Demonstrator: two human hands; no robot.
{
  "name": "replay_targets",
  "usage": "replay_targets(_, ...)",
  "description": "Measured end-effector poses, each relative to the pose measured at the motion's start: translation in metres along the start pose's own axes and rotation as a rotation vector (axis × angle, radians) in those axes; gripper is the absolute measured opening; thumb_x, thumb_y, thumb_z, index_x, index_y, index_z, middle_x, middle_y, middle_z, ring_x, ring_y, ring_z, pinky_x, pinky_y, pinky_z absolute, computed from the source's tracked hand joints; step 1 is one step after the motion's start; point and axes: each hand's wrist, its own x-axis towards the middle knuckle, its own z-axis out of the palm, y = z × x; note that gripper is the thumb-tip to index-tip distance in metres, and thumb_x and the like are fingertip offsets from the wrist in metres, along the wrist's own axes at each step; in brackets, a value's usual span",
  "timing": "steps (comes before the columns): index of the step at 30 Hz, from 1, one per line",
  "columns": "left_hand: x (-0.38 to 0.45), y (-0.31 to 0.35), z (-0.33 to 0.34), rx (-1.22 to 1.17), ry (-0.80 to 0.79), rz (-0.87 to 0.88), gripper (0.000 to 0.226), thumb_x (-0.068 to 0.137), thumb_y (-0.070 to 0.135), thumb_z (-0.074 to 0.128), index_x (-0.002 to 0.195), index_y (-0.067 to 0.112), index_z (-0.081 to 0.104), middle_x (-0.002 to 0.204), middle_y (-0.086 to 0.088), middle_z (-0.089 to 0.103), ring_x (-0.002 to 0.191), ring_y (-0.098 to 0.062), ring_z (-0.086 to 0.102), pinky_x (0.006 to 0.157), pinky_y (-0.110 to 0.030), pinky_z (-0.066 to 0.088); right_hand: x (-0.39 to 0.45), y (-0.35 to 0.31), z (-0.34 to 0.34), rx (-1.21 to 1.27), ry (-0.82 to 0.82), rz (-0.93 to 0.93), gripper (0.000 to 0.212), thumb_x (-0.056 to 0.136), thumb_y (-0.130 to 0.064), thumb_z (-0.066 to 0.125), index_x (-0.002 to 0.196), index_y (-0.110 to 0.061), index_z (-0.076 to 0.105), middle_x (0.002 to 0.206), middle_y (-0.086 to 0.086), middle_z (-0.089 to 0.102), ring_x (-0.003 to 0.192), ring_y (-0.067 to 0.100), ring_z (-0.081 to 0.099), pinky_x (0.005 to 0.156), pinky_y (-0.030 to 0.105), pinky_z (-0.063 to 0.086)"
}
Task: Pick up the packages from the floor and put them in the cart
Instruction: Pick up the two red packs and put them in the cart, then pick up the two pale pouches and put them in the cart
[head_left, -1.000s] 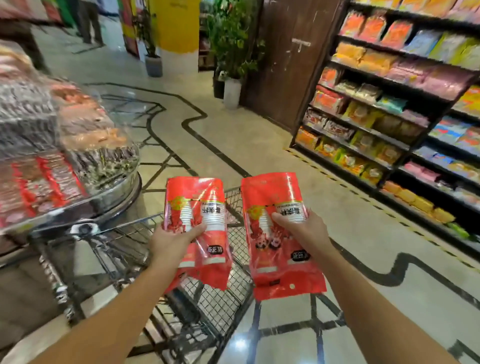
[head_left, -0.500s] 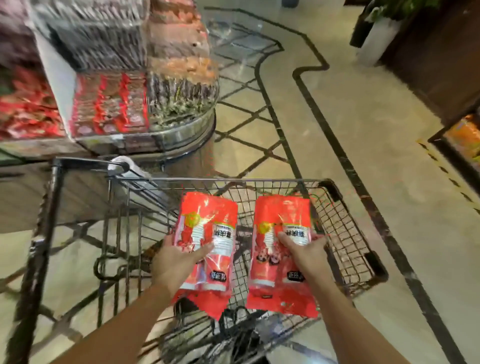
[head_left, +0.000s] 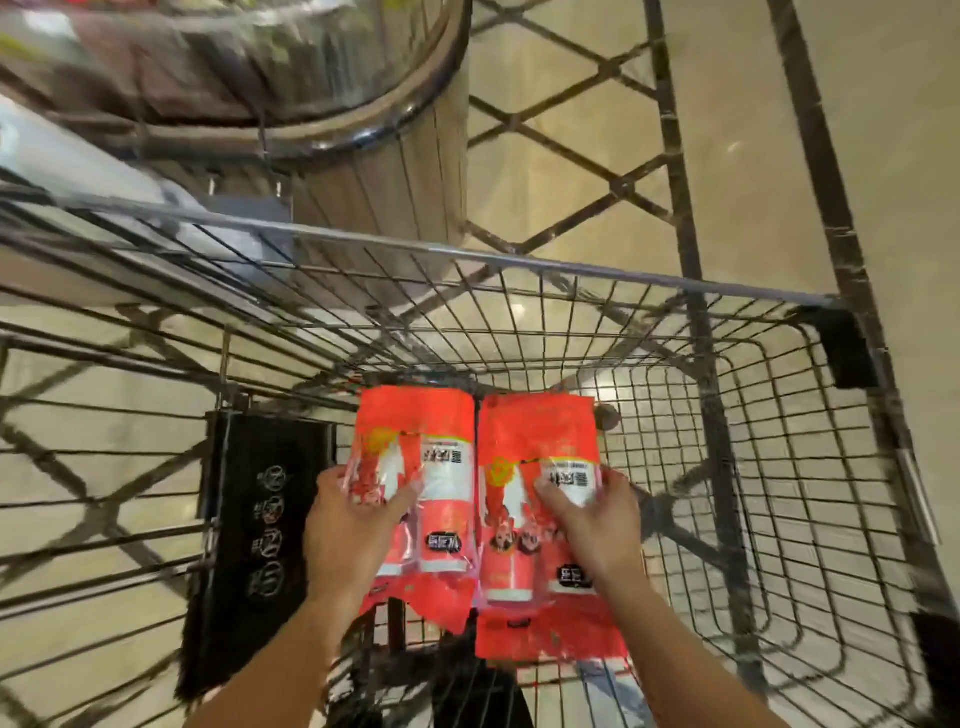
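Two red packages with white labels hang side by side inside the wire cart (head_left: 571, 275), low in its basket. My left hand (head_left: 348, 525) grips the left red package (head_left: 431, 457) from its left edge. The right red package (head_left: 535, 447) is held by my right hand (head_left: 597, 525), fingers spread over its front. Both packages are upright and nearly touch each other. Whether their lower ends rest on the basket's floor is hidden by my arms.
A black plastic child-seat flap (head_left: 254, 519) with white symbols stands inside the cart at the left. A round steel-rimmed display stand (head_left: 374, 119) rises just beyond the cart. Beige tiled floor with dark lines (head_left: 587, 119) lies all around.
My view has tilted down over the cart. Both hands have lowered the two red packages from above the rim deep into the basket, closer together.
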Motion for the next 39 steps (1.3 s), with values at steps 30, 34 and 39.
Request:
replay_targets(30,-0.079,0.091,-0.255,1.05,0.296,0.739,0.082,0.101,0.07,0.015,0.164,0.02,0.033,0.169,-0.017,0.029,0.158,-0.037,0.02,0.127,-0.058,0.0,-0.172,-0.267,-0.033,-1.08,-0.021,-0.828,0.129,0.062,-0.092,-0.029,0.168,-0.035,0.017,0.174,0.001,0.026,0.159,0.029,0.026,0.122,0.05,0.033)
replay_targets(34,-0.125,0.074,-0.378,1.018,0.509,0.657,0.085,0.099,0.072,0.002,0.168,0.025,0.011,0.175,-0.008,0.012,0.162,-0.03,0.003,0.127,-0.056,-0.009,-0.279,-0.335,-0.023,-1.101,0.103,-1.007,0.118,0.068,-0.087,-0.022,0.168,-0.037,0.016,0.174,0.0,0.027,0.158,0.03,0.028,0.118,0.05,0.039)
replay_targets(39,-0.163,-0.006,-0.525,0.857,0.675,0.565,0.096,0.089,0.073,0.005,0.154,0.021,0.052,0.157,-0.013,0.051,0.15,-0.035,0.041,0.124,-0.059,0.019,-0.417,-0.398,0.019,-1.08,0.201,-1.242,0.085,0.094,-0.079,0.005,0.169,-0.037,0.005,0.177,0.0,0.018,0.161,0.032,0.02,0.125,0.049,0.032)
